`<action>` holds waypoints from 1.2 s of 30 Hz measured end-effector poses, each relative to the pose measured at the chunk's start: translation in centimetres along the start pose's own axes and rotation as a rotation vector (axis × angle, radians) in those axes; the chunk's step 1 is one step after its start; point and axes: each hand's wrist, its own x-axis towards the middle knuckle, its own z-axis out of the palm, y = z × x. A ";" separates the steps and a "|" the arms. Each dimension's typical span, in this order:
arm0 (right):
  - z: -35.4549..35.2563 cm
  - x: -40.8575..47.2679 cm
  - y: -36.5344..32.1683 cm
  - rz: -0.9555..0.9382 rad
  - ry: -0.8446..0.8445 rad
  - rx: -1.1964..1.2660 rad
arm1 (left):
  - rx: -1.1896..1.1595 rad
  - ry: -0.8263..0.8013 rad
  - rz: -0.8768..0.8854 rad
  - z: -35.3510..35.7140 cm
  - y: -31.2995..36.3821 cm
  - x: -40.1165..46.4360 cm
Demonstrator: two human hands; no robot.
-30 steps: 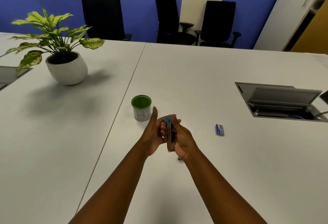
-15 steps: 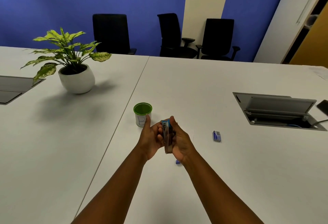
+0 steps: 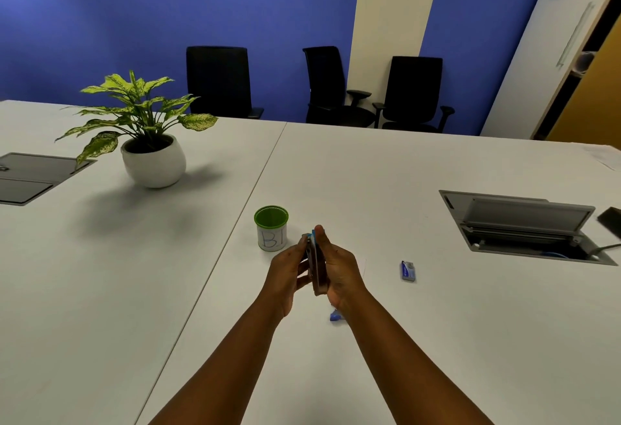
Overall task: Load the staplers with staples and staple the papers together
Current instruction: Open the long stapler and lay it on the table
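stapler (image 3: 316, 265) | held up just right of green cup (image 3: 271, 233), long axis running away from person | L hand (image 3: 285, 271) + R hand (image 3: 339, 270) both clamped on its sides | staple box (image 3: 408, 270) well right of cup, nearer R hand

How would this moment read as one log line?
stage: loading | both hands hold stapler above table | staple box lies right

We are in an office meeting room: large white conference tables (image 3: 386, 169) pushed together, with cable hatches (image 3: 524, 226) set into their tops, three black swivel chairs (image 3: 415, 91) along a blue wall (image 3: 168, 14), and a potted plant (image 3: 148, 142) as decoration on the tabletop.
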 end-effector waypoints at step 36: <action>0.9 1.8 2.5 -0.701 0.238 -0.842 | 0.242 0.406 0.350 1.2 -2.3 1.5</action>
